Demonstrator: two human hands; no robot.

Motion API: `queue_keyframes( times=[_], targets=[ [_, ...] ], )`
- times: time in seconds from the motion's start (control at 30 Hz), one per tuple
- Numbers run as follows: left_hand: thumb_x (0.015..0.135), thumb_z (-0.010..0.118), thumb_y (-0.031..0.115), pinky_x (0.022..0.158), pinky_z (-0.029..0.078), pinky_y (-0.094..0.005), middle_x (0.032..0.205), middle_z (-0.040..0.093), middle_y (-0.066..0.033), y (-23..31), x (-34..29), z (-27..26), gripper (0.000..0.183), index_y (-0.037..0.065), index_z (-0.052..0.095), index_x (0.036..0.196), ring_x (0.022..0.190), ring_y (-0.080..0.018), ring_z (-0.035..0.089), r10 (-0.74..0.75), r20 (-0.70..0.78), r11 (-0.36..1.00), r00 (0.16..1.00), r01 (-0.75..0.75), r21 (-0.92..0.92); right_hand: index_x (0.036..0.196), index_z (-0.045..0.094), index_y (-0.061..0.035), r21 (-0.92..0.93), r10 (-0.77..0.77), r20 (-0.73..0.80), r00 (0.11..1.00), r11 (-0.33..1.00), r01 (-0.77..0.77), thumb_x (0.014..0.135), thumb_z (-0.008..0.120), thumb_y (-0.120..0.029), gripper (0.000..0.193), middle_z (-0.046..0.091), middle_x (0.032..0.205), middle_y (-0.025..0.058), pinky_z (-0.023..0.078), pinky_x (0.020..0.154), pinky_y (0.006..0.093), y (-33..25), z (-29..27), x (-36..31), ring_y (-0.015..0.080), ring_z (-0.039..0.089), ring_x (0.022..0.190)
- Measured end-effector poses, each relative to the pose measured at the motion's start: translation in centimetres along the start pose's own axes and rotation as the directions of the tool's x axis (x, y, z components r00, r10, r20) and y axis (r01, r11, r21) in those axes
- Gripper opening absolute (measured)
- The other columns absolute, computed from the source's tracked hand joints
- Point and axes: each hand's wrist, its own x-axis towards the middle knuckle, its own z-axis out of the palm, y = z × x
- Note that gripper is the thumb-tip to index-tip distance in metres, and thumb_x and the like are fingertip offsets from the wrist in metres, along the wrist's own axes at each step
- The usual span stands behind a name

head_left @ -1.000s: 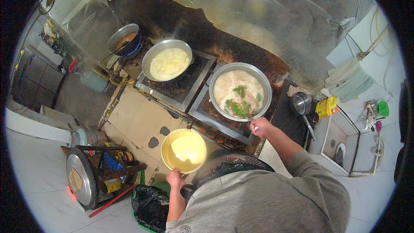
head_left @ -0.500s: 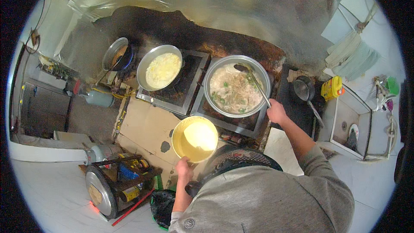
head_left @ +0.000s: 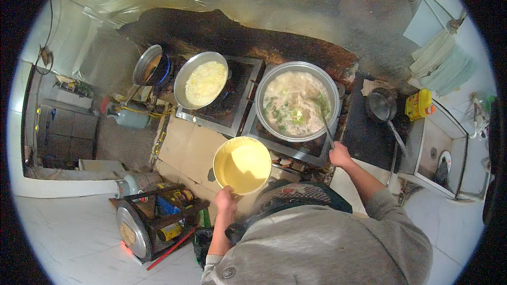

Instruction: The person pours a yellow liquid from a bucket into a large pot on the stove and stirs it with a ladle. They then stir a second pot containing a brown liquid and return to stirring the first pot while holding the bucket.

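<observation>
L hand [head_left: 226, 199], fingers mostly curled, grips near rim of yellow tub [head_left: 224, 167], held just off stove's [head_left: 206, 122] front edge. R hand [head_left: 340, 154] closed round handle of long spoon [head_left: 328, 131], its far end dipped in big pot [head_left: 297, 139] of soup w/ greens [head_left: 281, 127] on R burner. Pan [head_left: 180, 84] over L burner's L edge.

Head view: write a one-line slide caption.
Left hand holding a yellow bucket, right hand holding a long-handled utensil in a pot of pale, green-flecked food.

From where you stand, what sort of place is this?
A kitchen, possibly one cooking in bulk: a large pot of soupy food and a wide pan sit on the stove, with a sink off to the right.
</observation>
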Motion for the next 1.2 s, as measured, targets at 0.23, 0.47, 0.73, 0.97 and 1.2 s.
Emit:
queue_keyframes(
  times=[0.23, 0.47, 0.73, 0.97, 1.2],
  targets=[
    [0.079, 0.060, 0.005, 0.067, 0.055, -0.0456, 0.091, 0.059, -0.0144, 2.5, 2.9, 1.9, 0.023, -0.005, 0.060, 0.099, 0.079, -0.0261, 0.059, 0.002, -0.045, 0.989, 0.999, 0.005, 0.151, 0.071, 0.067, -0.0047, -0.294, -0.318, 0.673, 0.668, 0.713, 0.636, 0.077, 0.057, -0.011, 0.013, 0.067, 0.076, 0.0167, 0.053, 0.063, 0.0433, 3.5, -2.5, 4.0, 0.0301, 0.064, 0.067],
    [0.079, 0.058, 0.007, 0.066, 0.056, -0.0449, 0.091, 0.059, -0.0154, 5.2, 4.9, 7.7, 0.024, -0.007, 0.059, 0.098, 0.077, -0.0270, 0.059, 0.146, 0.010, 0.944, 0.989, -0.142, 0.299, 0.082, 0.072, -0.0005, -0.333, -0.218, 0.632, 0.743, 0.790, 0.515, 0.082, 0.055, -0.017, 0.024, 0.068, 0.083, 0.0221, 0.055, 0.067, 0.0484, -1.4, -0.6, 4.7, 0.0372, 0.068, 0.075],
    [0.076, 0.063, 0.013, 0.059, 0.055, -0.0407, 0.088, 0.058, -0.0154, 8.8, 6.9, 15.8, 0.023, -0.006, 0.057, 0.089, 0.075, -0.0273, 0.059, 0.277, 0.020, 0.838, 0.961, -0.251, 0.485, 0.099, 0.066, 0.0034, 0.196, -0.047, 0.075, 0.996, 0.980, 0.032, 0.095, 0.050, -0.023, 0.031, 0.064, 0.101, 0.0266, 0.048, 0.087, 0.0514, -6.2, 7.0, 6.5, 0.0431, 0.063, 0.096],
    [0.069, 0.069, 0.013, 0.058, 0.047, -0.0346, 0.071, 0.062, -0.0107, 10.8, 10.1, 21.4, 0.023, -0.004, 0.059, 0.079, 0.061, -0.0192, 0.058, 0.539, 0.047, 0.620, 0.841, -0.434, 0.654, 0.139, 0.045, -0.0076, 0.013, 0.042, 0.609, 0.792, 0.998, -0.063, 0.093, 0.051, -0.020, 0.048, 0.063, 0.111, 0.0268, 0.049, 0.083, 0.0493, -2.6, 5.5, 6.8, 0.0444, 0.061, 0.098],
    [0.068, 0.071, 0.022, 0.088, 0.050, -0.0345, 0.105, 0.067, -0.0249, 10.1, 14.3, 23.1, 0.055, -0.014, 0.059, 0.108, 0.097, -0.0311, 0.066, 0.636, 0.115, 0.476, 0.763, -0.505, 0.720, 0.140, 0.044, -0.0015, 0.098, -0.172, 0.232, 0.957, 0.983, 0.153, 0.091, 0.050, -0.019, 0.052, 0.064, 0.113, 0.0266, 0.049, 0.088, 0.0496, -3.8, 5.7, 8.1, 0.0447, 0.061, 0.100]
  ],
)
